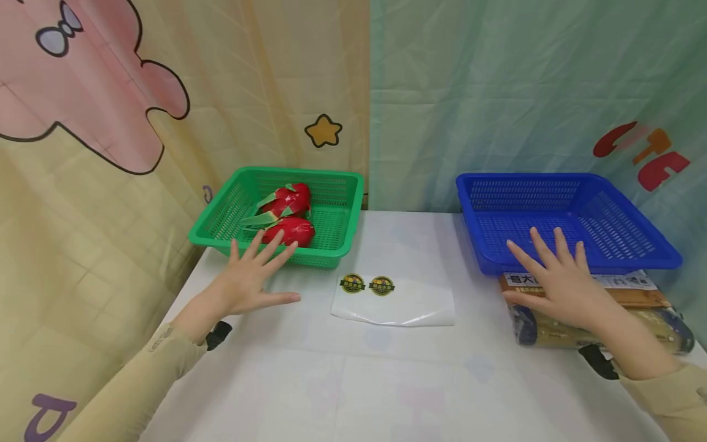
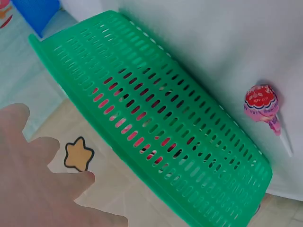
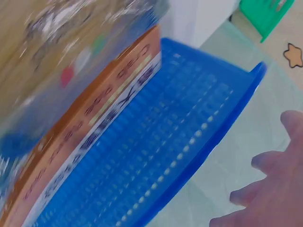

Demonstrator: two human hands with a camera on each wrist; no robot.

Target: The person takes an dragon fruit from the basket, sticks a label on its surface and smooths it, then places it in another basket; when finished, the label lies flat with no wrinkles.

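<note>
My left hand [image 1: 245, 283] hovers with its fingers spread before the green basket [image 1: 345, 236], holding nothing. Two red dragon fruits [image 1: 293, 232] with green leaf tips lie inside that basket. In the left wrist view a wrapped lollipop [image 2: 262, 105] lies on the white table by the basket; the head view does not show it. Over on the right, my right hand [image 1: 571, 294] is also spread and holds nothing. Below it are flat packages in clear wrap [image 1: 602, 328], close to the near side of the blue basket [image 1: 486, 261]. No contents show in the blue basket.
Between the baskets lies a white sheet [image 1: 409, 304] with two round dark stickers [image 1: 382, 285], its front edge lifted slightly. Printed curtains [image 1: 431, 92] hang close behind and along the left side of the table [image 1: 309, 380].
</note>
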